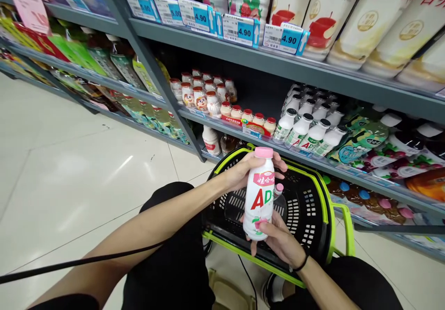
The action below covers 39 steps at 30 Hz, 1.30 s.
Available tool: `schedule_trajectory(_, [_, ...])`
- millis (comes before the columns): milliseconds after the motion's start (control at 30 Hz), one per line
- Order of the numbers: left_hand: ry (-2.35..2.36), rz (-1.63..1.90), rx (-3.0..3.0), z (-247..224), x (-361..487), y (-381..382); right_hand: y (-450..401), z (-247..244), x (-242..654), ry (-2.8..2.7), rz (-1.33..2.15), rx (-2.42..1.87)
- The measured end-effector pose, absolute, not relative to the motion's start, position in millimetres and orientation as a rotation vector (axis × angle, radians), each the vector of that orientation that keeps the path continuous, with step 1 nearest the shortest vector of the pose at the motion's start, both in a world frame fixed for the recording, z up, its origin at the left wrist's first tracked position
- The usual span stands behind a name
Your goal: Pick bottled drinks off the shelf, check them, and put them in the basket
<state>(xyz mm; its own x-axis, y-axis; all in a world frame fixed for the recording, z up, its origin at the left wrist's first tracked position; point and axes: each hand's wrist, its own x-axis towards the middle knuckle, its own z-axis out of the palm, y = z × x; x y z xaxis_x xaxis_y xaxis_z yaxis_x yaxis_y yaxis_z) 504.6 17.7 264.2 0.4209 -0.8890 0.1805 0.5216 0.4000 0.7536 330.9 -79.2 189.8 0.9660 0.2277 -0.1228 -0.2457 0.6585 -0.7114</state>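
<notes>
Over a shopping basket, both my hands grip a white drink bottle [261, 198] with a pink cap and red and green lettering; it stands nearly upright. My left hand [239, 173] is wrapped around its neck from the left, with fingertips showing past the far side. Lower down, my right hand [278, 238] clasps the base, thumb across the front. Beneath is the black basket [309, 199] with a lime-green rim. A second pink-capped bottle [278, 189] shows partly in it, mostly hidden behind the held one.
Ahead, a grey shelf [222, 123] carries small red-capped bottles [198, 97] and black-capped white bottles [304, 127]. Large bottles [320, 18] stand above price tags [285, 37]. The basket's green handle [347, 229] sticks out to the right. Tiled floor [86, 171] lies at left.
</notes>
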Motion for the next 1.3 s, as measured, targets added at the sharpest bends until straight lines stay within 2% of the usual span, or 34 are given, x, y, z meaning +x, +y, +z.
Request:
schedule_trajectory(267, [-0.503, -0.865, 0.749, 270, 506, 17, -78, 176, 337, 0.287, -0.032, -1.099])
schedule_trajectory(400, [-0.482, -0.882, 0.737, 270, 508, 19, -80, 178, 340, 0.331, -0.17, -1.376])
schedule_trajectory(500, [-0.502, -0.873, 0.751, 269, 508, 20, -84, 180, 341, 0.366, -0.367, -1.62])
schedule_trajectory(667, [-0.584, -0.887, 0.764, 268, 508, 19, -90, 174, 338, 0.41, -0.559, -1.745])
schedule_trajectory(1300, [-0.591, -0.896, 0.846, 267, 507, 19, -89, 163, 335, 0.466, -0.469, -1.795])
